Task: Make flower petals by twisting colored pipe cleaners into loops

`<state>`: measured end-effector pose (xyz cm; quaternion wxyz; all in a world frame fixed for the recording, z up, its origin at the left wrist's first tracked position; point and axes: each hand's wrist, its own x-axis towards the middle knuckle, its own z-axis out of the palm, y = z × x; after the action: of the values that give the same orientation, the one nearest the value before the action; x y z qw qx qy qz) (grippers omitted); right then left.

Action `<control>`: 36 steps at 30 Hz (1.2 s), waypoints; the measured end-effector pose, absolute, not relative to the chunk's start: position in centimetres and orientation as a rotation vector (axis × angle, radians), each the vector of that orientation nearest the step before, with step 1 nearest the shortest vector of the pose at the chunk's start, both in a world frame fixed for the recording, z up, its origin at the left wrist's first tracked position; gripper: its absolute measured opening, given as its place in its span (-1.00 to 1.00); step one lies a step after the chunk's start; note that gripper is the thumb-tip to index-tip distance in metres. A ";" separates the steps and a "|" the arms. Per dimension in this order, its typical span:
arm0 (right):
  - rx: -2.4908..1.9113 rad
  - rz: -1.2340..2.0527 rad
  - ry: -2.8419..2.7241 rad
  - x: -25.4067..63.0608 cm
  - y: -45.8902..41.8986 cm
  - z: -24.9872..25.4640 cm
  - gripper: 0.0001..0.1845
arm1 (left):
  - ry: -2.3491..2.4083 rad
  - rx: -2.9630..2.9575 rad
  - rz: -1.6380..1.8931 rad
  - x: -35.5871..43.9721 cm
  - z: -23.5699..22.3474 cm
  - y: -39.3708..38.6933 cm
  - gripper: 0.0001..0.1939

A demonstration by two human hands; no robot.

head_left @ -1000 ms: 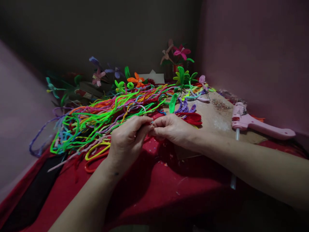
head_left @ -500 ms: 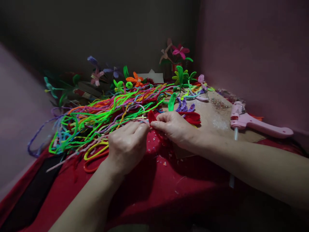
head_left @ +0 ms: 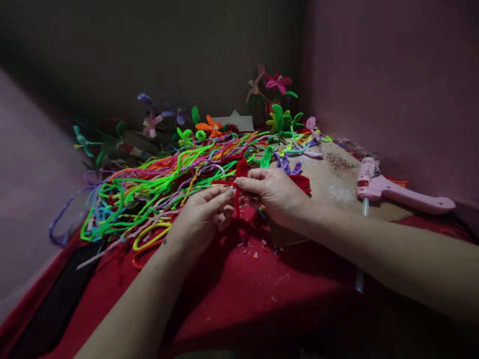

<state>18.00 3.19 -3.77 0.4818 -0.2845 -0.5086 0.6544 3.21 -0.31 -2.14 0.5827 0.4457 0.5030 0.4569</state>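
Note:
Between the thumb and fingers of my right hand (head_left: 275, 194) is a red pipe-cleaner petal (head_left: 241, 168), its looped end pointing up and a thin red end hanging below. My left hand (head_left: 204, 212) meets it from the left, thumb and fingertips pinched together. A tiny pale bit shows where the fingertips meet, too small to name. More red petals (head_left: 301, 183) lie partly hidden behind my right hand. Purple petals (head_left: 288, 163) and a green leaf piece (head_left: 266, 157) rest just beyond.
A heap of colourful pipe cleaners (head_left: 160, 174) spreads to the left. Finished flowers (head_left: 209, 125) stand behind it. At right, a pink glue gun (head_left: 396, 189) with a clear stick rests on brown cardboard (head_left: 325, 174). Scraps dot the red cloth (head_left: 239, 299).
A red petal, hidden by the hands at first, now stands up from my right fingers. My left hand turned knuckles-up, then rolled back with its fingertips pinched beside the petal.

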 end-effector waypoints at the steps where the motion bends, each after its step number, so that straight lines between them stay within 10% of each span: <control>1: -0.685 1.579 -1.260 18.0 3.1 -3.9 -0.68 | 1.132 1.038 1.004 3.5 -2.4 -0.4 -0.79; 17: -0.824 1.464 -1.379 18.0 2.9 -3.9 -0.74 | 1.214 1.269 1.098 2.6 -2.8 0.0 -0.61; 36: -0.989 1.590 -1.527 17.8 2.6 -4.0 -0.75 | 1.314 1.313 0.989 2.6 -2.1 -0.2 -0.94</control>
<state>17.83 2.64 -4.04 0.3549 -0.3827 -0.5908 0.6153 2.60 -0.21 -2.08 0.4955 0.5421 0.5422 0.4082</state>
